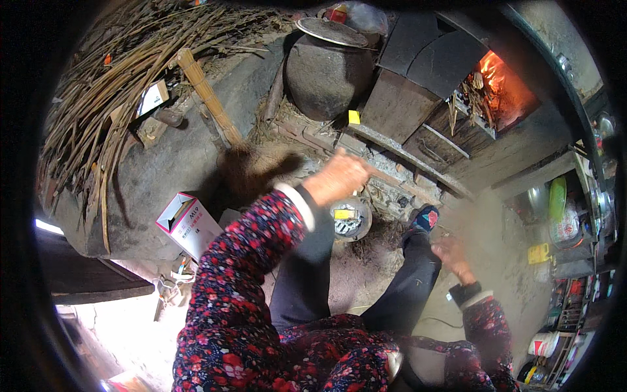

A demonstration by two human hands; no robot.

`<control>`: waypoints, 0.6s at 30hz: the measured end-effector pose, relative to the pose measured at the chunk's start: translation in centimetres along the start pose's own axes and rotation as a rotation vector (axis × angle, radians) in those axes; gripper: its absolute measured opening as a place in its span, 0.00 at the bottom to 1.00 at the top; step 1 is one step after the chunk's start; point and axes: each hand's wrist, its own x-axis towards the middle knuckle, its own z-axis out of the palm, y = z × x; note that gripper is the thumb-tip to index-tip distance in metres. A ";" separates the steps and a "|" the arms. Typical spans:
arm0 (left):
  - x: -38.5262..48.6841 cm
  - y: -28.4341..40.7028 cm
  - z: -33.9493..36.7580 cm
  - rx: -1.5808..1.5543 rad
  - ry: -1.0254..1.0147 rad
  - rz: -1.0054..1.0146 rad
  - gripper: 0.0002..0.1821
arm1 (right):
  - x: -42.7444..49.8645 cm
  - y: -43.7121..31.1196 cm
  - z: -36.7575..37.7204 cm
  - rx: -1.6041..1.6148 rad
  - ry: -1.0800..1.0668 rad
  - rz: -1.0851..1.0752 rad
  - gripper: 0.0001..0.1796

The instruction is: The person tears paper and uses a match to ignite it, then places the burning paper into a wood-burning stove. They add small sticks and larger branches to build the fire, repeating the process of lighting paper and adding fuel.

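My left hand [337,177] is reached forward over the floor, its fingers curled; whether something is inside them cannot be told. Below it is a round container [365,228] with a yellow-marked thing in it. My right hand [449,255] is beside my right lower leg [414,274], blurred, and its grip is unclear. Ahead to the right, flames [497,73] burn in the stove opening, with sticks [474,93] lying at its mouth. A straw broom [208,93] with a bound handle leans left of my left hand.
A dark earthenware jar [328,73] with a lid [333,32] stands beside the stove's panels [399,103]. Long dry stalks [132,73] are heaped at the left. A white carton [188,228] sits near my left sleeve. Shelves at right hold a yellow jug [538,254].
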 end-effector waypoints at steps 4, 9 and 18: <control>-4.2 -10.8 6.0 -0.178 -0.131 -0.421 0.11 | -2.5 0.5 3.1 0.014 0.088 0.022 0.26; -8.6 -23.0 18.6 -1.195 0.155 -1.012 0.10 | -0.3 -1.6 6.3 -0.014 0.284 0.035 0.21; -4.1 -39.2 33.3 -1.134 0.482 -1.454 0.13 | 6.2 -2.7 6.3 0.023 0.312 0.029 0.16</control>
